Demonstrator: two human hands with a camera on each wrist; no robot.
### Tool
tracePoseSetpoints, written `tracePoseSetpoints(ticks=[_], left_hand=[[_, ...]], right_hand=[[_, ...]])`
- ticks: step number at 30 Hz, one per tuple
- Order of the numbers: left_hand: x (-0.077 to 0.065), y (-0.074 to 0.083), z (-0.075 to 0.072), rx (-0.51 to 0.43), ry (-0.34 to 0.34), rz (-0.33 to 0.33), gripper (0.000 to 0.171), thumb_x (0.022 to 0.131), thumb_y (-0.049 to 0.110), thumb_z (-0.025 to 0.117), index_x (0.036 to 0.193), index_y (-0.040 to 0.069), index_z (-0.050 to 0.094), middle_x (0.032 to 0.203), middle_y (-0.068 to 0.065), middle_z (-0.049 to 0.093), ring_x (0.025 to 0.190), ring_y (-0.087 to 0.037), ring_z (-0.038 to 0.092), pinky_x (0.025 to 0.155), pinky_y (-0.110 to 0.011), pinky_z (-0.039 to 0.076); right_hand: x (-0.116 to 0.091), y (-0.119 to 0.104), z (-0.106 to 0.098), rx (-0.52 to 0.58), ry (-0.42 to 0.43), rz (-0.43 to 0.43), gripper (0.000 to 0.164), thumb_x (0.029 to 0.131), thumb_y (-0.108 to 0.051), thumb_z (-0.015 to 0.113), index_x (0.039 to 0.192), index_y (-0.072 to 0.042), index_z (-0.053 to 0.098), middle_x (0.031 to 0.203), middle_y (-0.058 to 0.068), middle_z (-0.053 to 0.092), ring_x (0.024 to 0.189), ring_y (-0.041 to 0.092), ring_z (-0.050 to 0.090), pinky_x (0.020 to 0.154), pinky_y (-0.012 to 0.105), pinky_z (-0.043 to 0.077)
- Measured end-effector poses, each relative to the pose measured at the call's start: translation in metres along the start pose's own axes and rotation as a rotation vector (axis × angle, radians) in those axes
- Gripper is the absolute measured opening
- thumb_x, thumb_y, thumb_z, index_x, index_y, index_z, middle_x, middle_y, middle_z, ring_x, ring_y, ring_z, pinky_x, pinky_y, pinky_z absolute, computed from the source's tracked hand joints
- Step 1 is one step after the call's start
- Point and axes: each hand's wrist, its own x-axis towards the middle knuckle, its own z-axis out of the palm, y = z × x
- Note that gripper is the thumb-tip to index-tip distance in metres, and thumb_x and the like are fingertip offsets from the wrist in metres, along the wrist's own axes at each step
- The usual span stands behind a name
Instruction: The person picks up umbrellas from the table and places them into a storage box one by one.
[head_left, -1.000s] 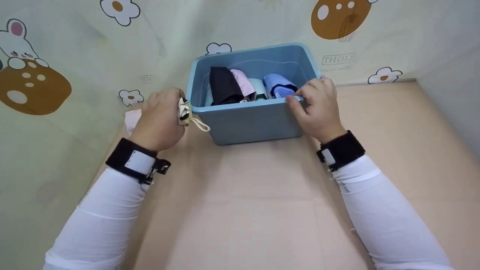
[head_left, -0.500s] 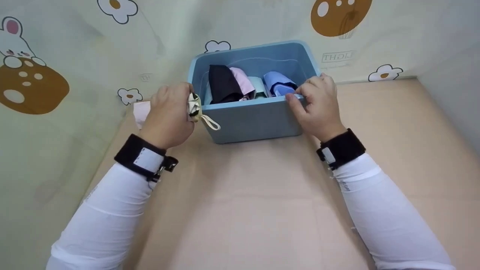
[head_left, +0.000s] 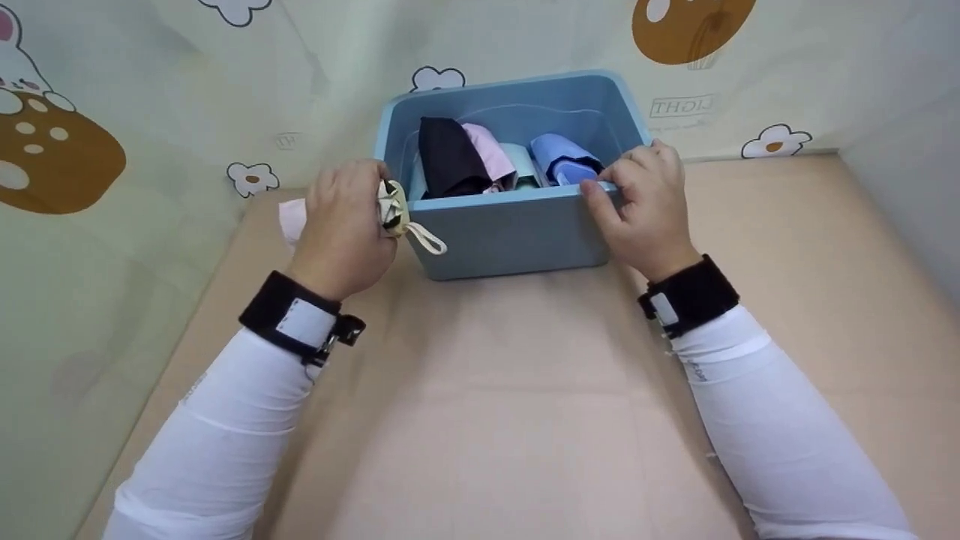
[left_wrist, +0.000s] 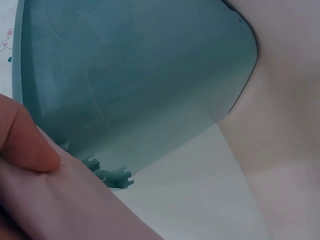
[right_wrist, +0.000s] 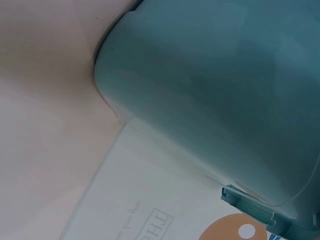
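My left hand [head_left: 345, 225] grips a folded umbrella [head_left: 391, 206] beside the left front corner of a blue plastic bin [head_left: 517, 236]. The umbrella's end with a cream cord loop points toward the bin, and a pale pink flap of it shows behind the hand. In the left wrist view, my thumb lies on its pink cloth [left_wrist: 75, 200]. My right hand [head_left: 645, 206] grips the bin's front rim at the right corner, thumb outside. Inside the bin lie a black rolled cloth bundle [head_left: 452, 159], a pink one [head_left: 489, 154], a pale teal one [head_left: 519, 161] and a blue one [head_left: 564, 156].
The bin stands on a peach-coloured table surface [head_left: 517, 420], close to a patterned wall covering [head_left: 330, 67] at the back and left. A plain pale wall [head_left: 911, 142] rises at the right. In the right wrist view, a blue clip-like handle [right_wrist: 255, 207] juts from the bin's side.
My left hand has moved right with the umbrella, up against the bin's left corner. My right hand keeps its hold on the rim. The head view has shifted slightly.
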Motion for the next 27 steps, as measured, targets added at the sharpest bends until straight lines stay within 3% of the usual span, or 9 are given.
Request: tracePoseSetpoints(ticks=[6,12,16,21,24,27], left_hand=[[0.004,0.003,-0.003,-0.023,0.003,0.027,0.048,0.075,-0.01,0.056,0.122,-0.001,0.055,0.116,-0.017,0.059,0.105,-0.037,0.047,0.097,-0.051,0.035],[0.008,0.008,-0.009,0.013,-0.028,0.056,0.049,0.075,-0.015,0.052,0.121,0.0,0.055,0.116,-0.016,0.059,0.106,-0.037,0.046,0.102,-0.051,0.034],[0.01,0.013,-0.013,0.063,-0.003,0.07,0.051,0.075,-0.016,0.052,0.123,0.002,0.055,0.117,-0.016,0.061,0.107,-0.037,0.048,0.101,-0.052,0.035],[0.012,0.022,-0.02,0.1,0.078,0.113,0.05,0.075,-0.018,0.051,0.12,0.002,0.057,0.112,-0.016,0.062,0.106,-0.038,0.049,0.098,-0.052,0.036],[0.018,0.033,-0.025,0.086,0.112,0.143,0.055,0.071,-0.02,0.052,0.12,0.002,0.057,0.112,-0.017,0.061,0.106,-0.039,0.048,0.101,-0.05,0.035],[0.029,0.047,-0.025,0.053,0.092,0.169,0.062,0.068,-0.023,0.05,0.123,0.004,0.057,0.118,-0.016,0.062,0.114,-0.036,0.051,0.117,-0.048,0.033]], right_hand=[[0.0,0.003,-0.002,0.04,0.081,-0.03,0.038,0.095,-0.032,0.063,0.073,0.0,0.062,0.076,0.015,0.059,0.088,0.037,0.052,0.11,0.054,0.032],[-0.002,0.004,-0.003,0.015,0.05,-0.021,0.041,0.097,-0.035,0.061,0.075,0.0,0.062,0.08,0.017,0.06,0.095,0.039,0.051,0.116,0.056,0.029],[0.0,0.002,-0.002,0.006,0.028,-0.013,0.043,0.098,-0.037,0.06,0.076,0.0,0.062,0.082,0.017,0.06,0.098,0.039,0.051,0.118,0.058,0.027],[0.001,0.0,0.001,-0.002,0.006,-0.013,0.045,0.1,-0.038,0.059,0.076,0.0,0.062,0.081,0.016,0.06,0.098,0.038,0.052,0.118,0.058,0.027],[0.001,-0.001,0.001,-0.004,-0.003,-0.016,0.046,0.1,-0.038,0.058,0.076,0.0,0.061,0.081,0.016,0.059,0.097,0.039,0.051,0.116,0.058,0.027],[0.0,0.001,0.001,-0.007,-0.005,-0.014,0.046,0.1,-0.039,0.058,0.075,0.0,0.061,0.08,0.016,0.059,0.096,0.038,0.051,0.114,0.058,0.029]])
